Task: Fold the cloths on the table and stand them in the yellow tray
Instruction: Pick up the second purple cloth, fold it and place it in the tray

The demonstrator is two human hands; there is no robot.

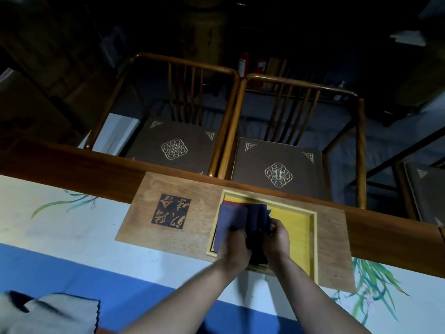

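Note:
The yellow tray [299, 237] is a recess with a pale rim, set into a wooden board [183, 239] at the table's far edge. Folded blue cloths [243, 216] stand on edge in its left half. My left hand [237, 245] presses against the left side of the bundle. Its right side is pinched by my right hand [277, 237]. A loose grey cloth [53, 312] with a zigzag edge lies crumpled at the near left corner of the table.
The table top [72, 249] is white and blue with painted leaves. Two wooden chairs [173, 143] with brown cushions stand just beyond the far edge. The board carries a dark stamped square [171, 211] left of the tray.

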